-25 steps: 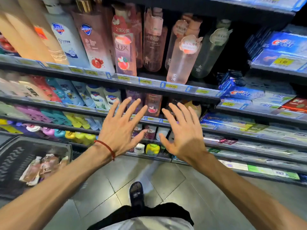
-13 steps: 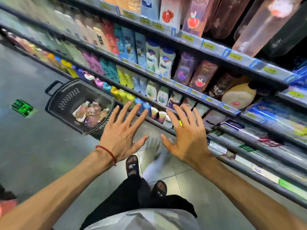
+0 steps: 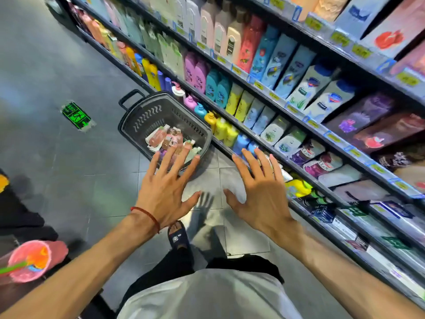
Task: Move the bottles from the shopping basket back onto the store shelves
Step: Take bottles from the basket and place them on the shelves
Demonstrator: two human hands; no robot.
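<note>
Black plastic makes up the shopping basket (image 3: 147, 113), which stands on the grey tiled floor (image 3: 57, 162), just beside the lowest of the store shelves (image 3: 273, 95). Inside it lie several small bottles (image 3: 161, 137), pink and clear, in a loose heap. Both hands are stretched forward with palms down and hold nothing. The left hand (image 3: 165, 194) has its fingers straight and spread. Its fingertips overlap the near edge of the basket in the view, but I cannot tell if they touch it. A red string bracelet (image 3: 149, 215) is around this wrist. The right hand (image 3: 259, 196) is also spread flat, in front of the low shelf. One foot in a dark sandal (image 3: 178, 238) shows below the hands.
</note>
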